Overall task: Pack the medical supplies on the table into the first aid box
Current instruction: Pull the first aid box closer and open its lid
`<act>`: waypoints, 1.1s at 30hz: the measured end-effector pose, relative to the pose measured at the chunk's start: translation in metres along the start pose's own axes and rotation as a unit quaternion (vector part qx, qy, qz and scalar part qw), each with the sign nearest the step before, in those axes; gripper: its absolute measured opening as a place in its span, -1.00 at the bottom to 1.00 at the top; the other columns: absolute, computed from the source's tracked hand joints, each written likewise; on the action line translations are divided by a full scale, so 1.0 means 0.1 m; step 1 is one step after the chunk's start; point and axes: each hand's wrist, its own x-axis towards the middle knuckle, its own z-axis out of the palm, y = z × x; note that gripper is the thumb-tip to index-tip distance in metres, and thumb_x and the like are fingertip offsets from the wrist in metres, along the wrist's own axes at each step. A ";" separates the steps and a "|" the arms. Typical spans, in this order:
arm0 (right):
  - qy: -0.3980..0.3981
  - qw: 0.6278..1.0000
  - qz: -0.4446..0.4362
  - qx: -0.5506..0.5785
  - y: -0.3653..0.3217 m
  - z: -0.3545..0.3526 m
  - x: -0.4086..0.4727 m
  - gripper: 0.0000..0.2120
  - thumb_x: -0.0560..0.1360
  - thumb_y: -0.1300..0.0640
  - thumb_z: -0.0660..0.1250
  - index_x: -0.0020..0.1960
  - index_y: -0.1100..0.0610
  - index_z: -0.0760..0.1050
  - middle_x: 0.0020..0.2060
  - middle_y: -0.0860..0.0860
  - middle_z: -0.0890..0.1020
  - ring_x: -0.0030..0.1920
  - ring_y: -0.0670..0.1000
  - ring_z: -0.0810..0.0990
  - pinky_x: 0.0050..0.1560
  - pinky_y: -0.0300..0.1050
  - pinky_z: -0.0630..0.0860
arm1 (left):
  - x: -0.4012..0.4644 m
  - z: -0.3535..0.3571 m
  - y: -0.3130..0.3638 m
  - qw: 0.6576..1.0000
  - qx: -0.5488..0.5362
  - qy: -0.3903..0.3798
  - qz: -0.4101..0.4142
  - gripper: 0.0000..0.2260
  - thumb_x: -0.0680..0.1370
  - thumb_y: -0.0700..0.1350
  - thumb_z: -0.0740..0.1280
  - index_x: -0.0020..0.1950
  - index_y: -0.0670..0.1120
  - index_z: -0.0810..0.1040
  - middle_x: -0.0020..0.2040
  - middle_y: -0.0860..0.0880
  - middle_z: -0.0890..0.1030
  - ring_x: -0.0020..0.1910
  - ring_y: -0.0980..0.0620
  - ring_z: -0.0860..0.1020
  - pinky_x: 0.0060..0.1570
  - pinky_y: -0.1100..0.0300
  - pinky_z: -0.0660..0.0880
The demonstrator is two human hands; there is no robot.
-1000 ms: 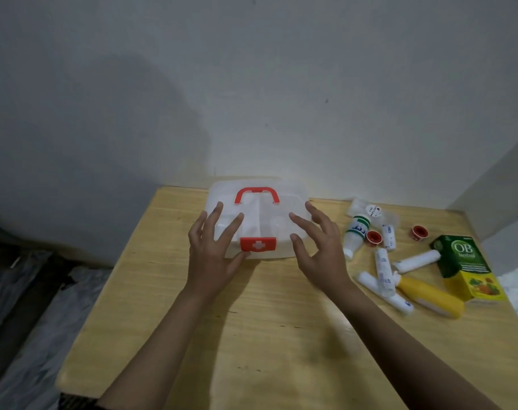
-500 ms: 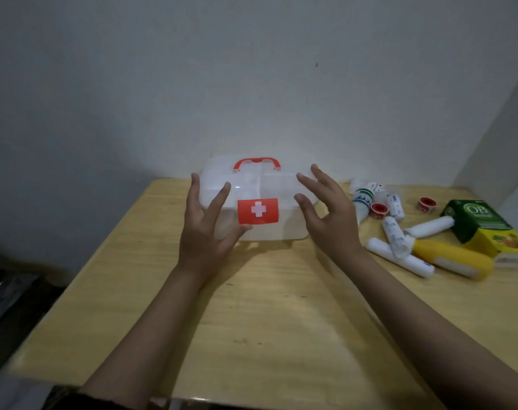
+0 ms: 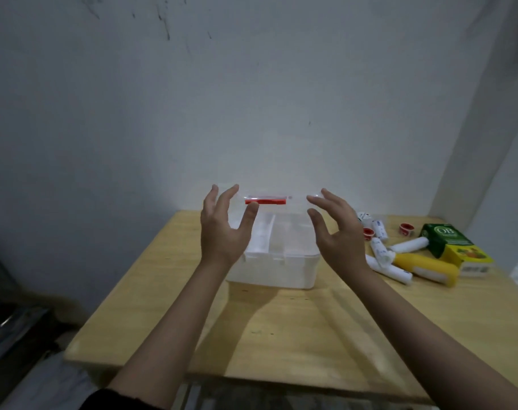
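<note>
We are working at a pale wooden table [image 3: 296,329] set against a grey wall, and every place here is given from the translucent white plastic first aid box [image 3: 269,261], which is sitting toward the far middle of the tabletop. Its clear lid with the red handle strip [image 3: 265,200] is standing tipped up behind the box's open body, and we are looking into a divided inner tray that appears empty. We judge the step in hand to be the opening of the box, with nothing packed yet.

Our left hand [image 3: 223,232] is hovering over the box's left side and our right hand [image 3: 337,235] over its right side, both with fingers spread wide and holding nothing; we cannot tell whether the fingertips are touching the lid's edge.

To the right of the box the supplies are lying in a loose cluster: a green and yellow cardboard carton [image 3: 456,247] farthest out, a yellow plastic bottle [image 3: 426,266] on its side, several white rolled bandages [image 3: 383,255], and two small red caps [image 3: 406,228].

Next we are probably needing the lid left resting open, then the right hand reaching right of the box for the nearest roll.
</note>
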 end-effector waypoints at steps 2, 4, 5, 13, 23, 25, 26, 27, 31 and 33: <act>0.007 1.000 0.019 0.000 -0.03 -0.01 0.10 -0.77 0.50 0.04 0.31 0.14 -0.02 0.59 0.15 0.04 0.61 0.20 0.02 0.55 0.14 0.19 0.51 | 0.04 -0.03 0.03 1.000 0.003 -0.014 -0.023 -0.30 0.42 0.34 0.25 0.47 0.03 0.23 0.52 -0.09 0.18 0.51 -0.02 0.14 0.38 -0.05 0.26; 0.003 0.999 0.041 0.006 -0.04 -0.01 0.22 -0.78 0.51 0.08 0.34 0.14 -0.05 0.59 0.09 -0.09 0.58 0.15 0.00 0.57 0.10 0.18 0.53 | 0.05 -0.05 0.02 0.998 0.023 -0.034 -0.050 -0.20 0.42 0.28 0.32 0.53 0.02 0.05 0.54 -0.07 0.10 0.52 -0.03 0.10 0.41 -0.18 0.18; 0.002 0.999 0.047 0.008 -0.04 0.00 0.27 -0.78 0.52 0.08 0.34 0.14 -0.06 0.59 0.07 -0.13 0.56 0.12 0.01 0.57 0.09 0.14 0.54 | 0.02 -0.06 -0.01 0.996 0.032 -0.048 -0.062 -0.15 0.41 0.27 0.34 0.54 0.03 -0.03 0.55 -0.06 0.07 0.52 -0.05 0.10 0.41 -0.21 0.16; -0.004 0.996 0.092 -0.003 0.10 0.18 0.69 -0.73 0.56 0.01 0.24 0.23 -0.07 0.53 0.04 -0.04 0.49 -0.03 -0.11 0.49 0.01 -0.18 0.54 | -0.19 -0.10 -0.33 0.980 0.086 -0.140 -0.113 -0.14 0.34 0.25 0.42 0.52 0.00 0.13 0.51 -0.01 0.25 0.45 -0.06 0.25 0.39 -0.06 0.27; -0.037 0.992 0.113 -0.039 0.34 0.39 0.95 -0.53 0.55 0.02 0.25 0.40 0.16 0.30 0.33 0.08 0.48 0.24 0.07 0.52 0.16 -0.04 0.49 | -0.10 0.06 -0.59 0.971 -0.073 -0.153 -0.169 -0.12 0.33 0.19 0.47 0.53 0.03 0.11 0.54 0.08 0.16 0.49 0.07 0.19 0.41 -0.03 0.27; -0.050 0.991 0.114 -0.055 0.43 0.44 1.01 -0.49 0.55 0.01 0.25 0.44 0.16 0.27 0.37 0.08 0.44 0.30 0.07 0.49 0.23 -0.03 0.47 | -0.05 0.11 -0.62 0.967 -0.094 -0.153 -0.184 -0.06 0.27 0.27 0.46 0.53 0.07 0.10 0.53 0.10 0.18 0.47 0.07 0.22 0.39 -0.04 0.31; -0.059 0.990 0.115 -0.061 0.47 0.46 1.03 -0.46 0.55 0.01 0.26 0.46 0.16 0.24 0.40 0.09 0.42 0.33 0.07 0.46 0.27 -0.02 0.45 | -0.04 0.14 -0.63 0.965 -0.103 -0.150 -0.190 -0.05 0.24 0.30 0.45 0.52 0.10 0.11 0.53 0.11 0.20 0.46 0.07 0.24 0.37 -0.04 0.33; -0.068 0.989 0.114 -0.068 0.52 0.49 1.06 -0.43 0.54 0.00 0.26 0.48 0.16 0.21 0.42 0.08 0.39 0.36 0.07 0.43 0.31 0.00 0.43 | -0.02 0.17 -0.66 0.963 -0.111 -0.148 -0.196 -0.05 0.23 0.32 0.46 0.51 0.13 0.12 0.52 0.11 0.22 0.45 0.07 0.27 0.36 -0.04 0.35; -0.122 0.980 0.114 -0.111 0.66 0.56 1.14 -0.29 0.53 -0.06 0.27 0.54 0.08 0.01 0.49 0.05 0.25 0.43 0.10 0.34 0.33 0.10 0.42 | 0.06 0.29 -0.76 0.960 -0.129 -0.148 -0.201 -0.10 0.21 0.36 0.46 0.46 0.20 0.17 0.47 0.12 0.30 0.41 0.05 0.32 0.31 -0.05 0.40; -0.147 0.973 0.121 -0.127 0.71 0.59 1.17 -0.24 0.51 -0.08 0.28 0.55 0.04 -0.06 0.51 0.05 0.20 0.43 0.11 0.33 0.33 0.10 0.43 | 0.09 0.33 -0.77 0.959 -0.142 -0.145 -0.199 -0.15 0.25 0.27 0.47 0.46 0.18 0.19 0.44 0.11 0.33 0.39 0.05 0.34 0.31 -0.03 0.40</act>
